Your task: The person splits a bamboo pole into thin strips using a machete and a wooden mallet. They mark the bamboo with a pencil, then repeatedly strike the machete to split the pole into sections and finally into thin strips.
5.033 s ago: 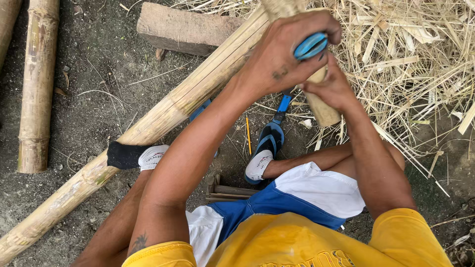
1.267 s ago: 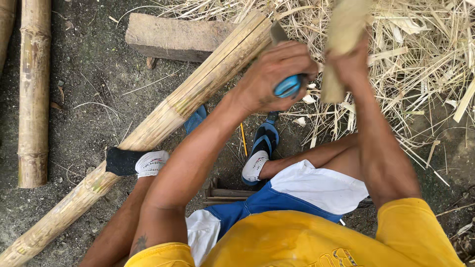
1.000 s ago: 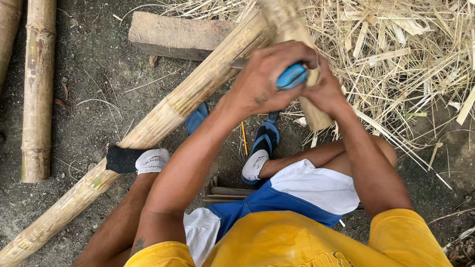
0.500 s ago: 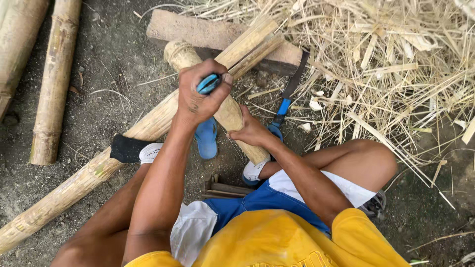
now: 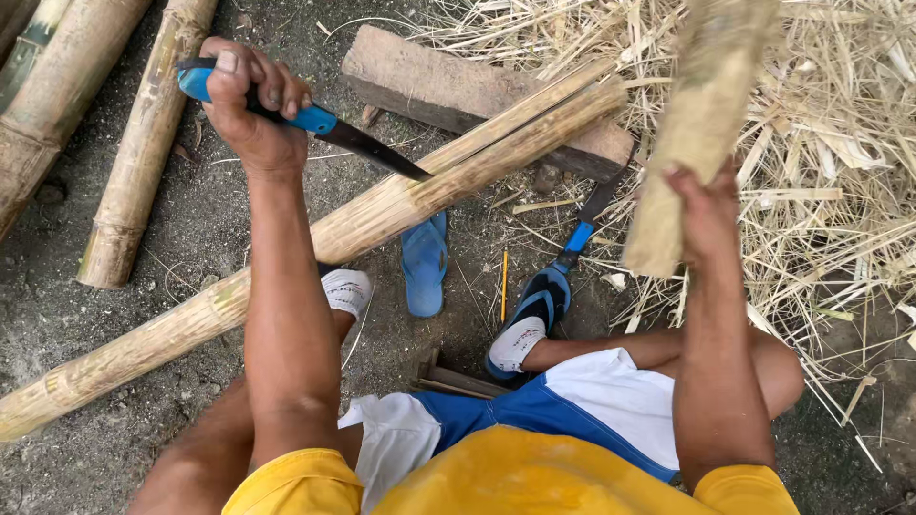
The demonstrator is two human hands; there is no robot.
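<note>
Down on the dirt, a person sits with a long bamboo pole (image 5: 315, 238) lying slantwise across the ground in front of them. Its far end is split and rests on a wooden block (image 5: 458, 95). The left hand (image 5: 250, 105) is clenched round the blue handle of a knife (image 5: 315, 129), raised above the pole; the dark blade points toward the split part, its tip just at the pole's upper edge. Whether the tip touches the bamboo cannot be told. The right hand (image 5: 706, 210) grips a thick bamboo club (image 5: 692, 133), held upright and lifted well above the pole, off to the right over a heap of straw-like shavings (image 5: 821, 172).

Between the legs lies a loose blue sandal (image 5: 425, 262), just below the pole. The other sandal (image 5: 534, 305) is on a foot in a white sock. A thin yellow stick (image 5: 504, 284) lies between the two sandals. More bamboo poles (image 5: 134, 162) lie at the upper left, well apart from the hands.
</note>
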